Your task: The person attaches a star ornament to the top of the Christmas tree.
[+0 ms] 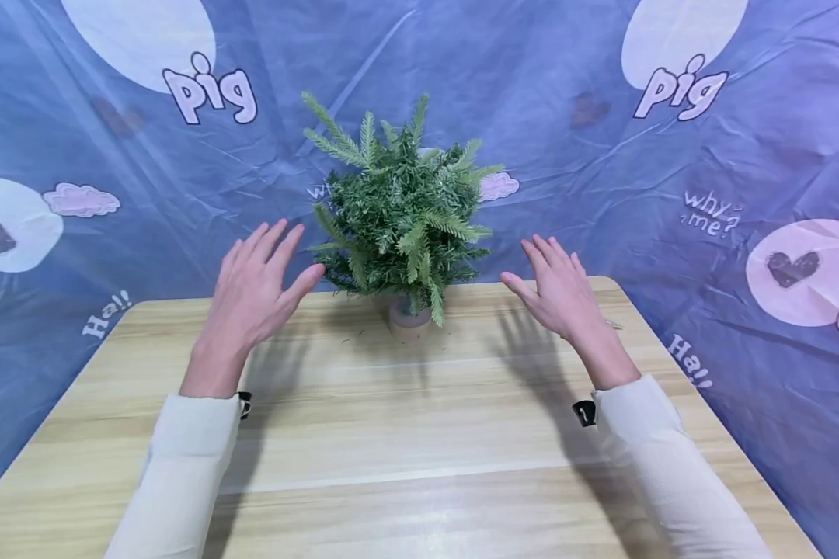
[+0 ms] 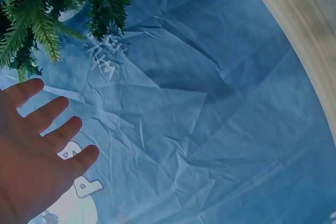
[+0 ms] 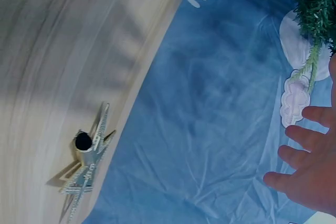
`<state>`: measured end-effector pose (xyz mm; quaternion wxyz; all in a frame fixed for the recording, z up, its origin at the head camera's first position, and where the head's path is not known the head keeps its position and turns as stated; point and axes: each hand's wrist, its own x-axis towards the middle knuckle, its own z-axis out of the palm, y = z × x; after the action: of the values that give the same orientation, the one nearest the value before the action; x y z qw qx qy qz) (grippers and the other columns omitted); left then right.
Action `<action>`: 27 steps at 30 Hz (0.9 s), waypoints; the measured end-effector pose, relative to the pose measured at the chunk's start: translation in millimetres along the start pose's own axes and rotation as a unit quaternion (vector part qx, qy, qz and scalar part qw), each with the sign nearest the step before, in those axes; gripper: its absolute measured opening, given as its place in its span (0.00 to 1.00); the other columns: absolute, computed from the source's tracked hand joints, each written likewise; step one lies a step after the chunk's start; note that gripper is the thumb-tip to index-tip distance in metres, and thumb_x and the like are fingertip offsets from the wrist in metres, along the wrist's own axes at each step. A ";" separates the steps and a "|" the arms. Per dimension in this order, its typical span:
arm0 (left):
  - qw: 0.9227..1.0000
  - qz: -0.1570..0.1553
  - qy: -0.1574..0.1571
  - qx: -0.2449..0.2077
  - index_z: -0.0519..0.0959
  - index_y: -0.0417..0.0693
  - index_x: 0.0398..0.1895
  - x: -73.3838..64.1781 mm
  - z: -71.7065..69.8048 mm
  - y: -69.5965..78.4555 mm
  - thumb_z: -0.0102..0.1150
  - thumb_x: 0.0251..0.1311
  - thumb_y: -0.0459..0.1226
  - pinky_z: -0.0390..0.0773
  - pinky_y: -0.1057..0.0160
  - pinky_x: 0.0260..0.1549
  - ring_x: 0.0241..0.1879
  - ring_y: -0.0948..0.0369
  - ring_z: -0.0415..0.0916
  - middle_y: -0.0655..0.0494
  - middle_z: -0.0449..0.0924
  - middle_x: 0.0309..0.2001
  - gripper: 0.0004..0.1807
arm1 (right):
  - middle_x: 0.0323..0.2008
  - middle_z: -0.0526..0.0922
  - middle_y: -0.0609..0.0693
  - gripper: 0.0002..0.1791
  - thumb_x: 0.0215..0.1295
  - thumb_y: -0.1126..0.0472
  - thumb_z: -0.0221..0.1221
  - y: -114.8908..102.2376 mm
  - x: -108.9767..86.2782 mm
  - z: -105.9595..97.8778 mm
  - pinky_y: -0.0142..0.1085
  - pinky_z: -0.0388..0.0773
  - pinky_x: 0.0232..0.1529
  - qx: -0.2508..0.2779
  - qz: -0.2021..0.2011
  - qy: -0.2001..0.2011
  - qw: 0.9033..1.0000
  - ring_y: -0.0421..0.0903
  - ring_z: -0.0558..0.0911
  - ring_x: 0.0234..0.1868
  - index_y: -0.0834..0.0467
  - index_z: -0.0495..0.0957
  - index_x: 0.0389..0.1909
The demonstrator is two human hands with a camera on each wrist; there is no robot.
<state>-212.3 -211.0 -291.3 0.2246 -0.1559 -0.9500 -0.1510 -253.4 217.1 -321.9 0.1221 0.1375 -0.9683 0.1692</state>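
Note:
A small artificial Christmas tree [image 1: 405, 210] stands upright near the back edge of the table, on a short round base [image 1: 409, 326]. To its left my left hand [image 1: 255, 287] is held up with fingers spread, thumb close to the lower branches. My right hand [image 1: 558, 291] is raised on the other side, a little apart from the branches, its fingers extended. Both palms face the tree, and neither hand holds anything. In the right wrist view a silvery star tree topper [image 3: 86, 169] with a dark-mouthed tube lies by the table edge; my right hand mostly hides it in the head view.
The light wood-grain table [image 1: 405, 419] has rounded back corners. Behind and beside it hangs a wrinkled blue printed cloth [image 1: 552, 155], close to the back of the tree. Dark bands [image 1: 584, 413] show at both cuffs.

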 end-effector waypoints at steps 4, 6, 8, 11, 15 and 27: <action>0.999 0.015 0.008 -0.034 0.60 0.50 0.79 5.1 2.6 5.1 0.40 0.74 0.64 0.48 0.37 0.73 0.77 0.44 0.49 0.45 0.56 0.78 0.40 | 0.78 0.54 0.64 0.46 0.75 0.32 0.46 3.8 -0.6 1.6 0.64 0.41 0.75 0.006 -0.006 0.008 1.000 0.63 0.48 0.79 0.63 0.56 0.78; 0.998 0.021 0.013 -0.049 0.61 0.50 0.78 7.8 3.7 7.5 0.40 0.74 0.63 0.50 0.36 0.72 0.77 0.45 0.50 0.44 0.57 0.78 0.40 | 0.77 0.55 0.65 0.45 0.75 0.33 0.47 5.2 -0.1 2.0 0.64 0.42 0.75 0.009 -0.010 0.016 1.000 0.63 0.49 0.78 0.63 0.57 0.77; 0.998 0.026 0.017 -0.056 0.62 0.50 0.78 10.1 4.2 9.3 0.40 0.74 0.63 0.51 0.36 0.72 0.77 0.45 0.50 0.44 0.57 0.78 0.39 | 0.77 0.56 0.65 0.45 0.75 0.33 0.48 6.3 0.1 2.3 0.65 0.43 0.74 0.012 -0.013 0.022 1.000 0.64 0.50 0.78 0.64 0.58 0.77; 0.998 0.030 0.020 -0.056 0.63 0.49 0.78 11.8 5.7 11.1 0.41 0.74 0.63 0.52 0.36 0.72 0.77 0.45 0.51 0.45 0.58 0.77 0.39 | 0.76 0.57 0.65 0.44 0.75 0.34 0.48 7.9 -1.1 3.7 0.65 0.43 0.74 0.018 -0.013 0.024 0.999 0.64 0.51 0.78 0.64 0.59 0.76; 0.998 0.034 0.016 -0.054 0.64 0.47 0.77 13.1 8.2 12.8 0.43 0.73 0.63 0.54 0.37 0.71 0.76 0.45 0.52 0.44 0.59 0.77 0.39 | 0.75 0.59 0.66 0.43 0.75 0.35 0.49 10.6 -4.3 6.5 0.65 0.47 0.73 0.019 -0.016 0.026 0.999 0.66 0.54 0.76 0.65 0.61 0.75; 0.997 0.031 0.027 -0.068 0.67 0.41 0.73 25.0 10.5 17.7 0.43 0.72 0.64 0.55 0.37 0.71 0.75 0.44 0.55 0.42 0.63 0.75 0.42 | 0.72 0.65 0.66 0.38 0.76 0.39 0.52 19.0 -4.9 8.4 0.66 0.59 0.68 0.027 -0.023 0.043 0.998 0.69 0.62 0.71 0.66 0.66 0.72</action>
<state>-231.2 -185.5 -284.5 0.2433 -0.1963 -0.9258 -0.2127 -256.3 232.3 -336.6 0.1637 0.1556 -0.9537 0.1985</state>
